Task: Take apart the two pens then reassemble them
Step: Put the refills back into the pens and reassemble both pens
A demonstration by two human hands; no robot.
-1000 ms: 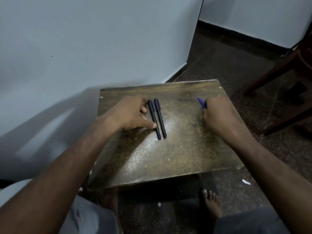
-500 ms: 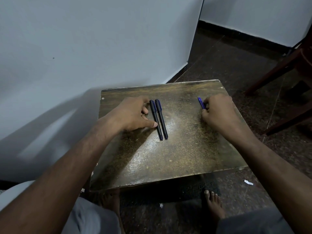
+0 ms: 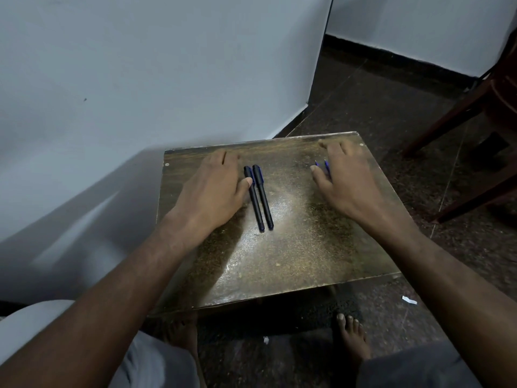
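Two dark pens lie side by side, nearly parallel, on the middle of a small worn wooden table (image 3: 282, 261): the left pen (image 3: 254, 200) and the right pen (image 3: 263, 196). My left hand (image 3: 215, 186) rests flat on the table just left of them, with its thumb tip touching the left pen's upper part. My right hand (image 3: 345, 182) lies flat with fingers spread at the table's far right. Two thin blue pen pieces (image 3: 326, 165) poke out from under its index finger; the rest of them is hidden.
A white wall (image 3: 140, 79) runs close along the table's left and far side. Dark wooden chair legs (image 3: 458, 110) stand on the speckled floor to the right. My bare feet (image 3: 351, 334) are under the table's near edge, next to a paper scrap (image 3: 409, 300).
My right hand has opened from a fist and now lies flat over the blue pieces. My left hand has flattened and slid slightly toward the far edge. The two dark pens have not moved.
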